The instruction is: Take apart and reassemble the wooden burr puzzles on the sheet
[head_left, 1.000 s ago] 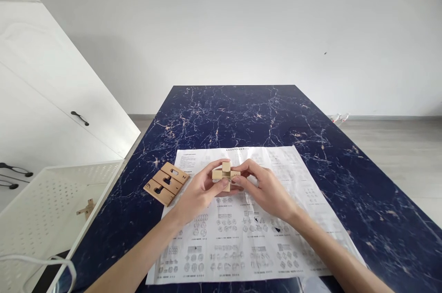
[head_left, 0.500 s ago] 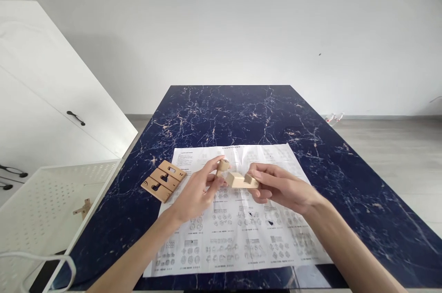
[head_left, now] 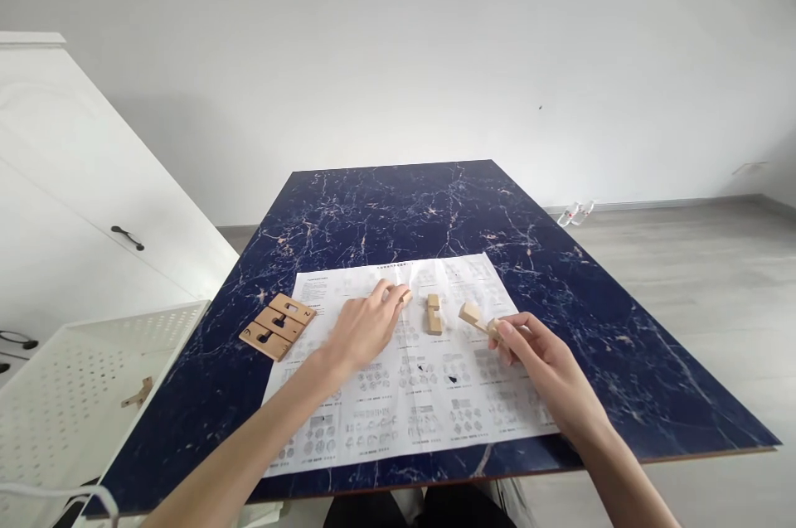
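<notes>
My left hand rests low over the printed sheet. Its fingers are closed around a small wooden puzzle piece, of which only the end shows. Between my hands a notched wooden block lies on the paper, apart from both. My right hand pinches one end of another notched wooden puzzle piece between thumb and fingers; its free end points to the left, toward the block.
A wooden plate with cut-out slots and numbers lies left of the paper on the dark blue marbled table. A white perforated tray stands lower left, with a cross-shaped wooden piece on it. Beyond it is a white cabinet.
My hands have moved apart, the right one to the right. A notched block now lies on the paper between them. The whole view has shifted and tilted slightly.
</notes>
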